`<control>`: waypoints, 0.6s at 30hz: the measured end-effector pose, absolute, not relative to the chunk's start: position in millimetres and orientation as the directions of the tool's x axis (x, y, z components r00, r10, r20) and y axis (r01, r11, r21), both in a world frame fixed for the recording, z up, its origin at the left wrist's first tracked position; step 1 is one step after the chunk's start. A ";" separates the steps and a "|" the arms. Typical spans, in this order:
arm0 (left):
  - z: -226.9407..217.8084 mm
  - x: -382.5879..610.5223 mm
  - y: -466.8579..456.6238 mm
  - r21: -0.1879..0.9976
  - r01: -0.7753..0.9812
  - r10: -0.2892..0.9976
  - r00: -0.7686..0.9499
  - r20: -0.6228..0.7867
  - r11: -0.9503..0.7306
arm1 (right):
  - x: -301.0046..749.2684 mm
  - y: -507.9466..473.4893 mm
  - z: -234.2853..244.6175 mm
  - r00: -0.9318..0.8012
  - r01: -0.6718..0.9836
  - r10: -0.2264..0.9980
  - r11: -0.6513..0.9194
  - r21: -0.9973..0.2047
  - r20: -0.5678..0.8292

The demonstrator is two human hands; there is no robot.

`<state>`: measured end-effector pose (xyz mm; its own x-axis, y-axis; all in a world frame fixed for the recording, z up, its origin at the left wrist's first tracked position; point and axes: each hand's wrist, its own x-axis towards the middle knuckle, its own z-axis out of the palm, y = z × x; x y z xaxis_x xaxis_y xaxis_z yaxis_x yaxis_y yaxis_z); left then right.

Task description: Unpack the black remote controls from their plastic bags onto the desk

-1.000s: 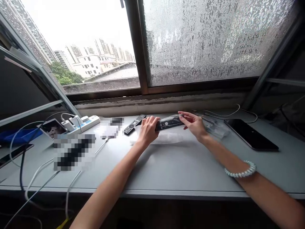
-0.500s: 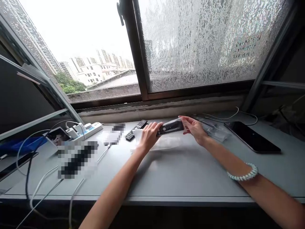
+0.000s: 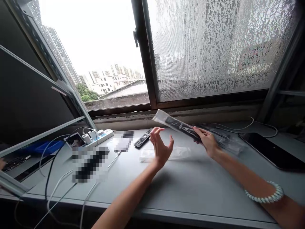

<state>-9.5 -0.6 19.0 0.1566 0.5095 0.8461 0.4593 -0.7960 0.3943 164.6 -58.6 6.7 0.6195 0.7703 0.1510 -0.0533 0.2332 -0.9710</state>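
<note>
My right hand (image 3: 208, 140) pinches the near end of a black remote control in a clear plastic sleeve (image 3: 182, 126), held tilted above the desk. The loose, flattened end of the sleeve points up and left toward the window. My left hand (image 3: 162, 147) is raised with its fingers curled and apart, holding nothing, just left of the sleeve. Beneath and behind that hand lies an empty clear plastic bag (image 3: 147, 155) on the desk. Another black remote control (image 3: 142, 139) lies unwrapped beyond my left hand, its far end partly hidden by the fingers.
At the right is a large dark tablet or phone (image 3: 271, 149), near crumpled clear plastic (image 3: 232, 144) and a white cable (image 3: 238, 129). A white power strip (image 3: 105, 136) with plugs and cables stands on the left. Blurred-out items lie beside it. The window (image 3: 152, 63) rises behind the desk.
My left hand has let go of the sleeved remote control and opened. My right hand now holds it alone, with its free end swung upward. The view has shifted slightly left.
</note>
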 end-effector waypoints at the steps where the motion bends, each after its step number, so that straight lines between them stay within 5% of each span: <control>1: 18.9 -6.9 -4.9 0.487 0.393 0.577 0.152 0.802 -0.780 | 164.6 -58.3 6.6 0.620 -0.068 0.770 0.244 -0.967 0.151; 6: 21.7 -0.7 -12.6 0.806 0.180 0.798 0.370 0.476 -0.564 | 150.8 -60.0 8.8 0.445 -0.115 0.871 0.287 -0.951 0.209; 11: 19.0 -0.8 -0.5 0.951 0.055 0.846 0.476 0.242 -0.303 | 136.0 -64.7 10.1 0.245 0.015 0.925 0.294 -0.956 0.289; 18: 32.1 -6.4 6.9 0.913 -0.278 0.849 0.361 0.386 -0.297 | 130.9 -73.8 17.4 0.200 0.066 0.947 0.243 -0.968 0.252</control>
<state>-6.4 6.9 32.1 0.3613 0.8488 0.3860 -0.2783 -0.2970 0.9134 130.9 -73.8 17.4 0.1996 0.9469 0.2519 0.0662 0.2435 -0.9676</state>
